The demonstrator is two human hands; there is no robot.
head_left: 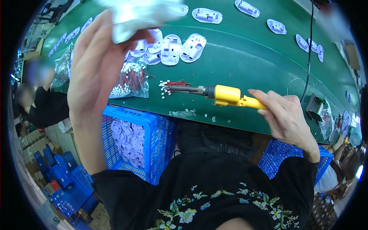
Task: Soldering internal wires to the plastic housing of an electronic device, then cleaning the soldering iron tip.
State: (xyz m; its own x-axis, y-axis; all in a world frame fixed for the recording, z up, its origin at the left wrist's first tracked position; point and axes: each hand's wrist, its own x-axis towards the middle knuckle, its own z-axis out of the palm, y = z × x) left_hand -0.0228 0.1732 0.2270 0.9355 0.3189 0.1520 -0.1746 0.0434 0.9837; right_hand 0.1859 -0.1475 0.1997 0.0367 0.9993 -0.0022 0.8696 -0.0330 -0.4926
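Observation:
High at the upper left, my left hand [92, 65] is raised close to the camera with its fingers closed on a blurred white object [142, 17], whose kind I cannot make out. My right hand [285, 115] grips the rear of a yellow soldering iron [228, 95]. The iron's dark metal barrel points left, over a small heap of red and black wires with white connectors [178, 83]. Behind my left hand lie several pale lilac plastic housings [171, 50]. A clear bag of wires with white connectors [132, 78] rests beside my left wrist.
More housings [207, 15] lie along the far part of the green workbench [245, 50]. A black cable [308, 57] hangs at the right, near a solder spool [315, 107]. Below the bench edge stand blue crates [153, 126], the left one holding housings. People sit at both sides.

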